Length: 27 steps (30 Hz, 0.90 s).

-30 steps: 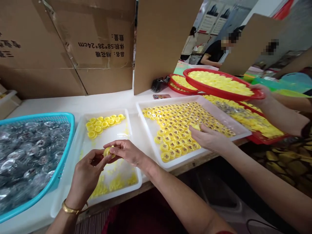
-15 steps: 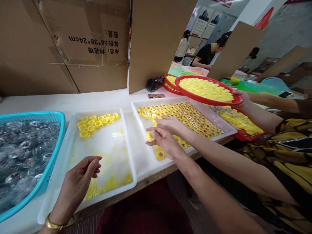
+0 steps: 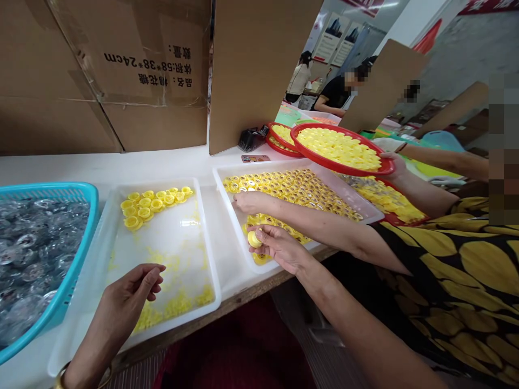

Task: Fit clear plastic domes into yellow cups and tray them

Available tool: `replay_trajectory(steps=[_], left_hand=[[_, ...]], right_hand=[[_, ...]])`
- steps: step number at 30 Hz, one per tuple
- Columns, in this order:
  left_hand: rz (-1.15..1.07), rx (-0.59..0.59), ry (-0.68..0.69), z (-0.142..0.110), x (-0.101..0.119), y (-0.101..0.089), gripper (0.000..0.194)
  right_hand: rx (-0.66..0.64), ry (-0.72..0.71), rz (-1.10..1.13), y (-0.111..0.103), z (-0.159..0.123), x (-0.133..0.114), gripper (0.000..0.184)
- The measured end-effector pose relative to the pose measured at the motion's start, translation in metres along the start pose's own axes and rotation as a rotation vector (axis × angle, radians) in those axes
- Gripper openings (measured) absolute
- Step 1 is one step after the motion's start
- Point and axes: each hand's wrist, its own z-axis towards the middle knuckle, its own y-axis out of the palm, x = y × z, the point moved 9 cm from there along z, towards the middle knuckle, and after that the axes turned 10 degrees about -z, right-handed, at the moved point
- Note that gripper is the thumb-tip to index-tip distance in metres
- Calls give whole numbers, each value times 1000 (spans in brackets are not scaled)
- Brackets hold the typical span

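My right hand [image 3: 281,246] pinches a small round yellow plastic cup [image 3: 255,239] between thumb and fingers. It is over the near left corner of a white tray [image 3: 239,237] filled with rows of yellow cups [image 3: 292,183] with dark printed centres. My left hand [image 3: 132,292] hovers above the near part of another white tray [image 3: 214,270], fingers curled and thumb against them, with nothing visible in it. Several plain yellow cups [image 3: 144,202] cluster at that tray's far end, and small yellow bits [image 3: 178,305] lie along its near side.
A blue basket [image 3: 91,216] of clear-wrapped pieces stands on the left. At right, a co-worker's hand [image 3: 253,202] reaches into the filled tray; the other holds a red round tray [image 3: 298,141] of yellow pieces. Cardboard boxes [image 3: 162,124] stand behind.
The co-worker's near hand has moved left and up from beside my right hand, toward the filled tray's left edge. My right hand is slightly lower, still with the yellow cup. The view has shifted slightly.
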Motion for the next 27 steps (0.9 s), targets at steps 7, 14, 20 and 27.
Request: replay_trajectory(steps=[7, 14, 20, 27], left_hand=[[-31, -1, -19, -1, 0, 2, 50], [-57, -5, -16, -2, 2, 4, 47], [-56, -2, -7, -1, -2, 3, 43], [-29, -8, -13, 0, -2, 4, 43]], right_hand=[[55, 7, 5, -3, 5, 2, 32], [86, -17, -134, -12, 9, -6, 27], [77, -128, -655, -21, 18, -24, 22], [-130, -151, -1183, 1, 24, -19, 25]])
